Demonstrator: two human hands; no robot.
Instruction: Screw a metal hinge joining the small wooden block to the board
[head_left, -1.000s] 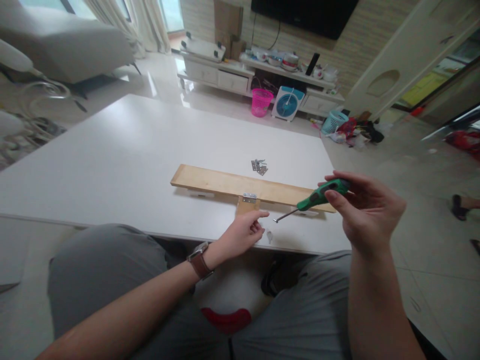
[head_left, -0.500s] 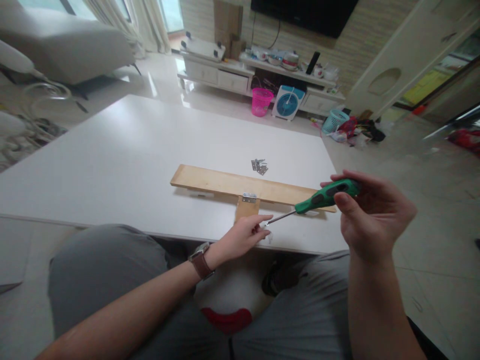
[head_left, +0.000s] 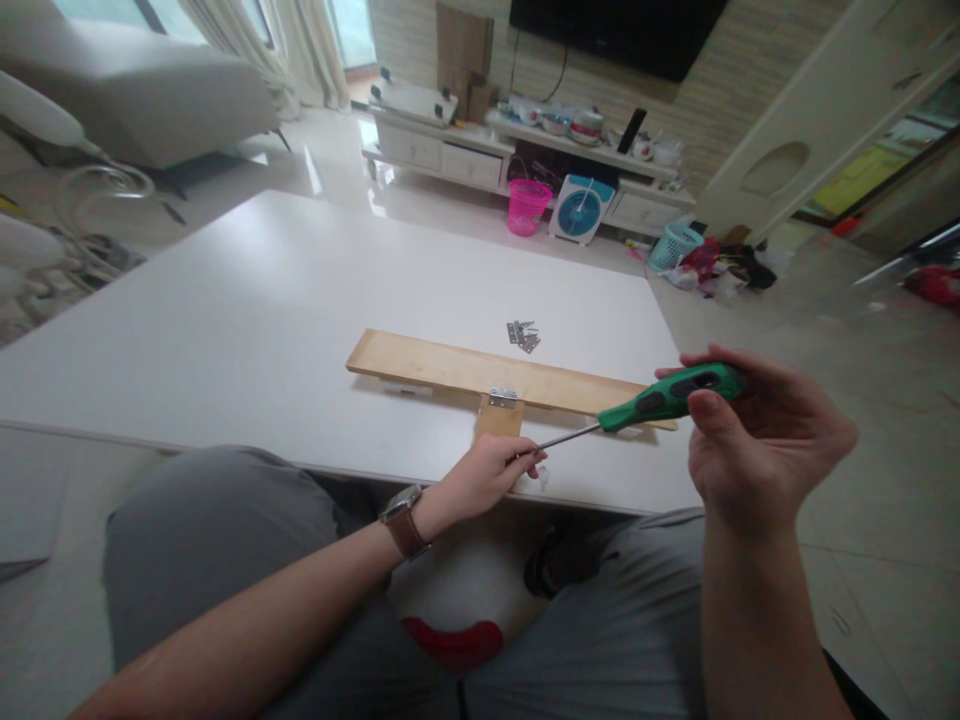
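Note:
My right hand grips a green-handled screwdriver, whose shaft slants down to the left. Around its tip the fingers of my left hand are closed; whether a screw sits there is hidden. A long wooden board lies across the white table. Against its near side is a short wooden piece, partly covered by my left hand. A metal hinge spans the joint between the two pieces. Beyond the long board lies a small pile of loose hinges and screws.
The white table's near edge runs just in front of my knees. Past its far side stand a pink basket, a blue and white fan and a low white cabinet. A small clear scrap lies beside my left hand.
My left fingers, apart near the screwdriver's tip before, have closed around it. My right hand, with the screwdriver, sits slightly farther right in view. The boards lie as before.

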